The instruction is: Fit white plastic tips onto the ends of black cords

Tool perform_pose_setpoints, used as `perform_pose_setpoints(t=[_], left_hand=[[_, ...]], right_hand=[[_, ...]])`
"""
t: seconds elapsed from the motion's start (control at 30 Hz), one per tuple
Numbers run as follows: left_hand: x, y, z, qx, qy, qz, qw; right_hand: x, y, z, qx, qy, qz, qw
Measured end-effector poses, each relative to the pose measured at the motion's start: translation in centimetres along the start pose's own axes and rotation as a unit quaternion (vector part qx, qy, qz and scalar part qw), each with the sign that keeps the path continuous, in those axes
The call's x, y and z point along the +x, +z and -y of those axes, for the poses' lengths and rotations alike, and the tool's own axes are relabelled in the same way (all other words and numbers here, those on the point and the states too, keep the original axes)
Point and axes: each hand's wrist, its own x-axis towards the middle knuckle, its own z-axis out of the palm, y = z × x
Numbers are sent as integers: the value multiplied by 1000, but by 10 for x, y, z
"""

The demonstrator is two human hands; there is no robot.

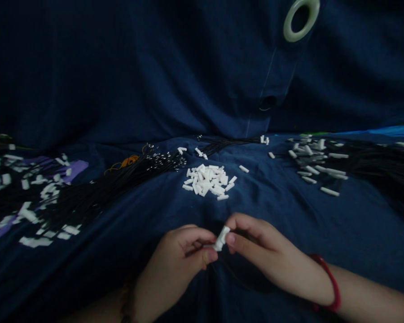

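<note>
Left hand [175,264] and right hand [259,246], fingers [230,239] pressed together, pinching a white piece [221,238] at lower center, below a white pile [207,181].

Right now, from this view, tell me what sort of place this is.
Likely a bedroom at home: a dark blue bedspread, a ringed curtain, and heaped white pieces beside black cord bundles.

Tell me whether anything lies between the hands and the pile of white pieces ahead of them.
Nothing visible does: only wrinkled navy cloth separates the left hand and right hand from the pile of white pieces.
</note>
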Motion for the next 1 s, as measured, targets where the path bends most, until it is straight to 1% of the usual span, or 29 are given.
perform_pose_setpoints(t=[0.1, 0.2, 0.37, 0.43, 0.6, 0.67, 0.77, 0.87, 0.93, 1.0], left_hand=[[-2, 3, 4, -120, -39, 15, 992], [-3, 5, 7, -168, -54, 34, 984], [-3, 5, 11, -204, -61, 61, 975], [-3, 6, 10, -222, -69, 73, 970], [-4, 6, 6, -234, -96, 60, 966], [-5, 6, 5, -228, -100, 65, 966], [-4, 4, 4, -214, -97, 65, 970], [-3, 3, 4, -198, -86, 45, 975], [-2, 2, 4, -211, -91, 44, 972], [-2, 2, 4, -237, -105, 54, 964]], right_hand=[[0, 3, -2, -7, -2, 14, 1000], [-1, 5, 0, -25, -1, 1, 1000], [0, 5, 4, -95, 0, -20, 995], [0, 6, 4, -106, 1, -21, 994], [-6, 9, 6, -82, -3, -22, 996], [-8, 10, 6, -78, -2, -21, 997], [-9, 11, 7, -80, -6, -25, 996], [-10, 11, 7, -76, -13, -35, 996], [-11, 11, 7, -76, -15, -42, 996], [-12, 12, 6, -80, -14, -50, 995]])
